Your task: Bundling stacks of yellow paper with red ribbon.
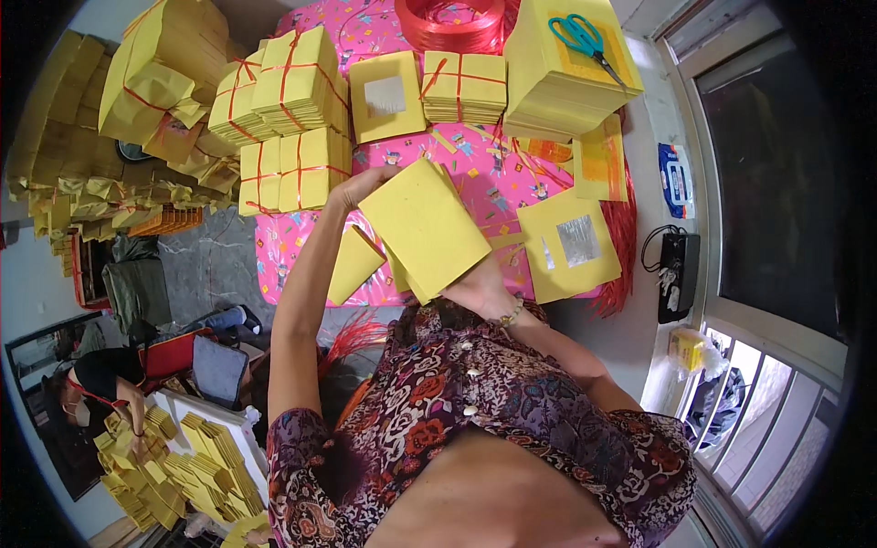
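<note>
Between my two hands a stack of yellow paper sheets (425,228) is held tilted above a pink patterned tablecloth (470,196). My left hand (364,187) grips its far left side, with the fingers partly hidden behind it. My right hand (484,288) holds the near right edge from beneath, and its fingertips are covered. Under and left of the stack lies another yellow piece (354,267). To the right are yellow sheets with a silver square (575,242). A similar silver-square sheet (385,96) lies beyond my left hand.
Bundles tied with red ribbon (297,169) stand at the left and a tied bundle (464,87) at the back. Teal scissors (580,38) rest on a tall yellow stack (557,100). A red ribbon coil (452,26) is behind. Lower left, another person (110,379) handles yellow paper.
</note>
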A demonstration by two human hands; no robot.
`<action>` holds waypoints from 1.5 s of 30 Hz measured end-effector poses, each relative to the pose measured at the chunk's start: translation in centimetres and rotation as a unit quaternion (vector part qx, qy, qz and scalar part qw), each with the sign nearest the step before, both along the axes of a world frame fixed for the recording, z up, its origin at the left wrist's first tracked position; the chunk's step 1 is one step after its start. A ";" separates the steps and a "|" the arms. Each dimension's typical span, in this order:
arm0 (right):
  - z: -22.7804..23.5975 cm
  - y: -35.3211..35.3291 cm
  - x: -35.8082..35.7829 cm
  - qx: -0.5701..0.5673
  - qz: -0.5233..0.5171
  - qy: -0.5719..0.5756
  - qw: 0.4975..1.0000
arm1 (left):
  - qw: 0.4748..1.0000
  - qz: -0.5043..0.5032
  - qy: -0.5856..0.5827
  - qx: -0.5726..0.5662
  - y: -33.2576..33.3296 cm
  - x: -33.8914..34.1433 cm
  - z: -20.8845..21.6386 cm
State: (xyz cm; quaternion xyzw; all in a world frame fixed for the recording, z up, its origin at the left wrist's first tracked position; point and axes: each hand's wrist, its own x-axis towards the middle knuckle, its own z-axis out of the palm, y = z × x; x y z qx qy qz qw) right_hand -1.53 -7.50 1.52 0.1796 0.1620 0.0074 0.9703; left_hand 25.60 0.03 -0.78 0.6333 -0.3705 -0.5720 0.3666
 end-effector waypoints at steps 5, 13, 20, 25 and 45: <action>-0.8 0.3 -0.3 0.018 -0.005 0.005 1.000 | 0.992 0.066 0.097 0.050 -0.6 -0.5 1.3; -9.4 -3.3 -8.9 -0.009 0.098 0.054 0.994 | 0.962 0.175 0.201 -0.056 0.9 -2.0 0.4; -5.4 -7.5 -1.2 -0.516 0.037 0.258 0.816 | 0.821 0.533 -0.028 -0.202 5.5 -10.8 -3.1; -2.8 -7.0 0.4 -0.689 0.031 0.027 0.724 | 0.814 0.543 0.071 -0.193 5.3 -19.1 -5.8; -12.3 -5.9 2.0 -0.576 0.144 0.097 0.799 | 0.797 0.567 0.169 -0.124 5.3 -20.4 -6.4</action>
